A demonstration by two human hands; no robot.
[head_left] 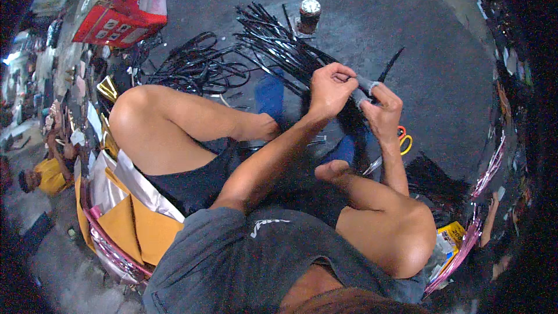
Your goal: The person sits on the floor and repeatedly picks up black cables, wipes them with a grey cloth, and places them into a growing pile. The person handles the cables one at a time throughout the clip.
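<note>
A bundle of glossy black strips (279,40) stretches from the far middle of the floor towards my hands. My left hand (331,90) is closed in a pinch over the bundle's near end; what sits between its thumb and finger is too small to make out. Just right of it, my right hand (385,109) curls its fingers and thumb about the near end of the strips. Grey material (366,84) shows at the right fingertips; whether it is tape on the fingers or around the strips, I cannot tell. More black pieces hang below the hands, partly in shadow.
Looped black strips (200,67) lie at the left. Beyond the bundle stands a dark jar with a pale top (310,10). Scissors with orange and yellow handles (405,141) lie beside my right forearm. A red box (122,14) stands far left; a person in yellow (52,175) is behind.
</note>
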